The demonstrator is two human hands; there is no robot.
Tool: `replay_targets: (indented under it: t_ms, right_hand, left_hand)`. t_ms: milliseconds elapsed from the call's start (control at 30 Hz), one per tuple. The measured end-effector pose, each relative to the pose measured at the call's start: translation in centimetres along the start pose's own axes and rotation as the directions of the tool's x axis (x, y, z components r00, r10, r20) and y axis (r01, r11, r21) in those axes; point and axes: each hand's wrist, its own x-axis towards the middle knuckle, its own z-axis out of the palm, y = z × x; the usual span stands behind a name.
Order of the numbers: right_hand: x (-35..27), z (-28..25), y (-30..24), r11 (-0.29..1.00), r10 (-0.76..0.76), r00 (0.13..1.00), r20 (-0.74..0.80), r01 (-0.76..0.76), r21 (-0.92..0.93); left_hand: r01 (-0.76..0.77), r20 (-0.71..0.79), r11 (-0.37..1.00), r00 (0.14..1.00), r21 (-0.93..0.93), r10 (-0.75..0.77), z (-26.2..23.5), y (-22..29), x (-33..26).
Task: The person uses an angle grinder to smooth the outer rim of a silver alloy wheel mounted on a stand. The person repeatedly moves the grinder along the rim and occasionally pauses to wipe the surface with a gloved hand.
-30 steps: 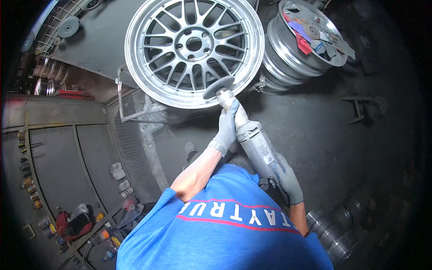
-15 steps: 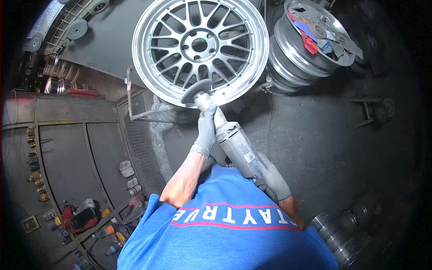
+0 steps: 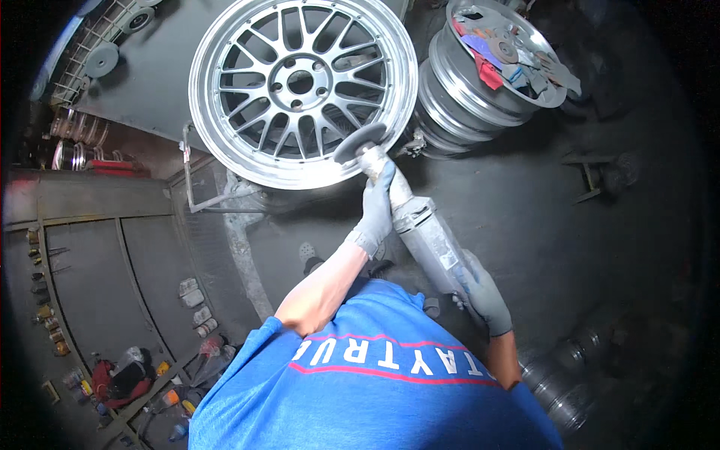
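Note:
Both my hands, in grey gloves, hold a long grey angle grinder (image 3: pixel 435 251). My left hand (image 3: pixel 377 208) is wrapped round its narrow neck just behind the head. My right hand (image 3: pixel 484 291) grips the rear of the body, its fingers partly hidden. The round grey disc (image 3: pixel 360 142) at the tool's tip lies over the near right rim of a silver multi-spoke alloy wheel (image 3: pixel 300 174). Whether the disc touches the rim or hovers over it, I cannot tell.
Right of the wheel, stacked rims (image 3: pixel 469 97) carry a heap of coloured rags and discs (image 3: pixel 501 52). A bent metal frame (image 3: pixel 187 169) stands at the left. More rims (image 3: pixel 555 394) lie at lower right. Bottles and bags (image 3: pixel 127 375) sit at lower left.
The grinder and both hands have shifted right relative to the wheel. Its disc has moved from the near middle of the rim toward the right side. My view has also turned slightly.

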Motion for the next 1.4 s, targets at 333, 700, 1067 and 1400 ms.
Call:
replay_targets:
  t_ms: [333,700,1067,1400]
  right_hand:
    - [-0.3,0.6,-3.5,0.996,-0.044,0.997,-0.066,0.039,-0.077]
    - [0.1,3.4,0.2,0.96,-0.177,0.979,0.103,0.195,-0.2]
    - [-1.7,5.7,2.6,0.971,-0.222,0.975,-0.032,0.218,-0.097]
    - [-1.0,15.3,5.9,0.989,-0.144,0.987,0.066,0.143,0.029]
  left_hand:
    - [0.005,0.096,0.991,0.995,-0.135,0.008,2.9,0.8,2.8]
    - [-0.047,-0.09,0.997,0.995,-0.054,0.042,-4.5,2.7,-2.3]
    - [0.004,0.083,0.999,0.997,-0.047,0.0,-2.8,0.9,-1.0]
    - [-0.119,-0.083,0.979,0.987,0.168,0.134,-11.0,8.4,-5.9]
